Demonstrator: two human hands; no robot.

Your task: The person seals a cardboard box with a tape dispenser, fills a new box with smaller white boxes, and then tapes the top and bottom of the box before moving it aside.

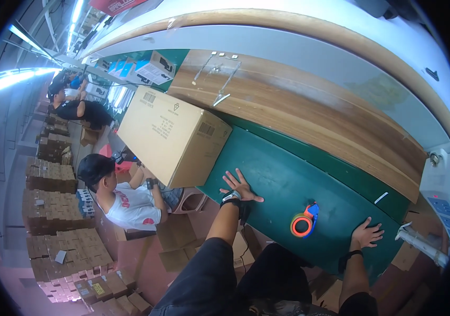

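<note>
My left hand [241, 187] lies flat on the green tabletop [272, 168], fingers spread, a watch at its wrist. Just beyond it stands a large closed cardboard carton [167, 131] with printed sides. Farther right, my right hand [367, 235] also rests palm down with its fingers apart, a dark band round the wrist. Between the two hands, nearer the right one, sits an orange and blue tape dispenser [303, 224]. Neither hand touches it, and neither holds anything.
A wood-grain shelf board [298, 116] runs along the table's far side. At the right end is a white socket panel [441, 205]. A seated person [132, 203] in a white shirt works at the left. Stacked cartons [66, 247] line the floor beyond.
</note>
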